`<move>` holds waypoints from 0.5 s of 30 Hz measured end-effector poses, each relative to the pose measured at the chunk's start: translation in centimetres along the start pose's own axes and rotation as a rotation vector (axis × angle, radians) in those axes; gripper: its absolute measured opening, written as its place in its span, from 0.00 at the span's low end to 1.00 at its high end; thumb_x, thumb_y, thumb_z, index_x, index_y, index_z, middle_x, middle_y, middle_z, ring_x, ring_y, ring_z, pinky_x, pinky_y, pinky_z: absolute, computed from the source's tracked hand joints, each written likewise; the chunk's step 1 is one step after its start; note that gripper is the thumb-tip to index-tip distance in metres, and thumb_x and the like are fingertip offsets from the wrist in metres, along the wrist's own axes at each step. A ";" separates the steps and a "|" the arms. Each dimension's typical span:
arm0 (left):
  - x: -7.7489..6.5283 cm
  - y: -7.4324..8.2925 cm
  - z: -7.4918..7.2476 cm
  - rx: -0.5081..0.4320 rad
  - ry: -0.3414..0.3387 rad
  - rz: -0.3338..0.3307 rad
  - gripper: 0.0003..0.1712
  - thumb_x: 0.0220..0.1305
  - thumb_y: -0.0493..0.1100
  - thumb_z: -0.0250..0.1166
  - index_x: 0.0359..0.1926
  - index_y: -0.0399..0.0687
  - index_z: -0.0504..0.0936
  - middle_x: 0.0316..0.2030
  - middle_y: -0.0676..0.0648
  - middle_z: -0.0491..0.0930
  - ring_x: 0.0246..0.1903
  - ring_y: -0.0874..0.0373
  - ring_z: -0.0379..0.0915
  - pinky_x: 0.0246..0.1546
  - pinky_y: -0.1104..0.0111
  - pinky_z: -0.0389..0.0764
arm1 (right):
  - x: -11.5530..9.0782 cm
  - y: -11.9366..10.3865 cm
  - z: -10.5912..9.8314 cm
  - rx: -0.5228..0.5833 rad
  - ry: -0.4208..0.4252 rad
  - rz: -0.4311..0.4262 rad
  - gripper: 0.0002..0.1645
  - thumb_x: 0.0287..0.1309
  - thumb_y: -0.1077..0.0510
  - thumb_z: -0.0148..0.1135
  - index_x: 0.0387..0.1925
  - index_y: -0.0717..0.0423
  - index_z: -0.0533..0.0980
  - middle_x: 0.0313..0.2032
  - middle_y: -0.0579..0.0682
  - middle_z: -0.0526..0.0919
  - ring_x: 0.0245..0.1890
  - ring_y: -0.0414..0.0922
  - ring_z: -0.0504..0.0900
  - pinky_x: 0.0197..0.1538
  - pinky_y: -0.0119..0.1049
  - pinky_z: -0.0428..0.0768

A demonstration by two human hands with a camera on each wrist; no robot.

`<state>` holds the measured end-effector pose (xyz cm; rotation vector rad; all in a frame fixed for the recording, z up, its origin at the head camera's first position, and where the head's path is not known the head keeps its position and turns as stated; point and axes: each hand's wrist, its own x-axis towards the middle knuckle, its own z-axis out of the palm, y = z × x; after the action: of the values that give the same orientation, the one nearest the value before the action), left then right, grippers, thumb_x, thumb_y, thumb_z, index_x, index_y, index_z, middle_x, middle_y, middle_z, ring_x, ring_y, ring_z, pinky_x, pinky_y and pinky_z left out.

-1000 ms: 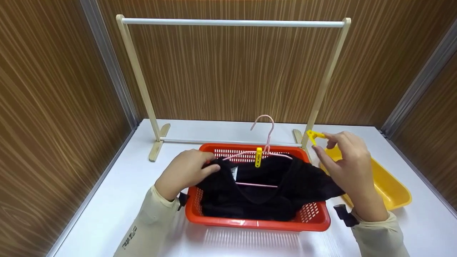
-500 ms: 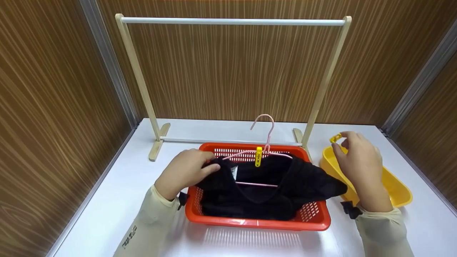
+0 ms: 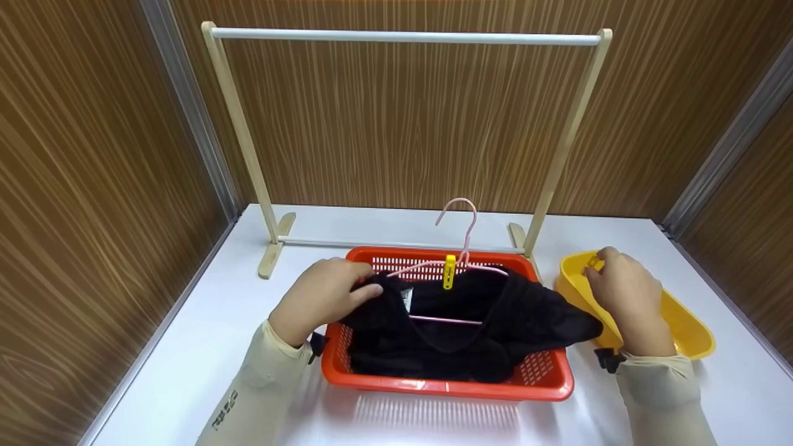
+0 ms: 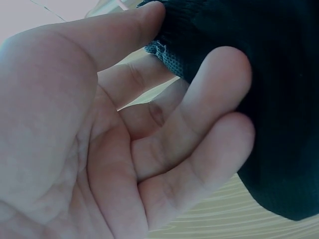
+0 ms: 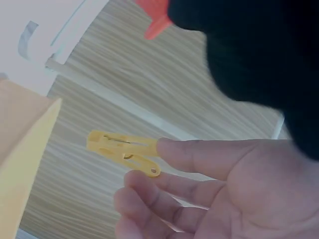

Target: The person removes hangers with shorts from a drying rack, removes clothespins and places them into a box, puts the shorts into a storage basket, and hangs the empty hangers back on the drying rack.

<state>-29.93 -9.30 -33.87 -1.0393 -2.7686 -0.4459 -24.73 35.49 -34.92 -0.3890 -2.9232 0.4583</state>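
A black short-sleeved shirt [image 3: 446, 359] lies in the red basket [image 3: 427, 388], with a pink hanger [image 3: 469, 238] inside its neck. One yellow clothespin [image 3: 448, 272] is clipped at the middle of the neckline, by the hanger. My left hand [image 3: 325, 294] pinches the shirt's left shoulder; in the left wrist view its thumb and index finger grip the black cloth [image 4: 279, 99]. Over the yellow tray [image 3: 694, 334], my right hand [image 3: 627, 294] pinches a second yellow clothespin [image 5: 122, 147] between thumb and fingers. The fingertips partly hide that clothespin in the head view.
Behind the basket stands a wooden rack with a white top rail [image 3: 403, 36] and a lower rail [image 3: 403, 245]. Wood-patterned panels [image 3: 396, 124] enclose the white table [image 3: 217, 310] at the back and sides.
My right hand has moved right and down from beside the shirt's sleeve to the yellow tray, carrying the clothespin. The clothespin's handles were squeezed earlier. My left hand stays on the shirt.
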 end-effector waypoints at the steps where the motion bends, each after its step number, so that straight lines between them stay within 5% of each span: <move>1: 0.0 0.0 0.0 -0.002 0.000 0.000 0.15 0.63 0.59 0.61 0.30 0.55 0.78 0.20 0.58 0.73 0.24 0.60 0.70 0.31 0.61 0.71 | 0.1 0.2 0.1 -0.006 -0.007 0.006 0.30 0.62 0.53 0.57 0.56 0.72 0.66 0.48 0.73 0.74 0.41 0.64 0.74 0.42 0.60 0.73; 15: -0.1 0.1 -0.2 0.000 0.001 0.009 0.14 0.62 0.58 0.61 0.31 0.55 0.78 0.20 0.58 0.73 0.23 0.60 0.69 0.31 0.62 0.72 | 1.0 1.4 0.7 -0.025 -0.061 0.061 0.29 0.64 0.54 0.53 0.56 0.75 0.64 0.48 0.74 0.73 0.38 0.63 0.73 0.40 0.57 0.72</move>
<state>-29.78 -9.32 -33.63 -1.0509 -2.7621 -0.4445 -25.46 36.88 -35.95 -0.4765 -2.9862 0.4498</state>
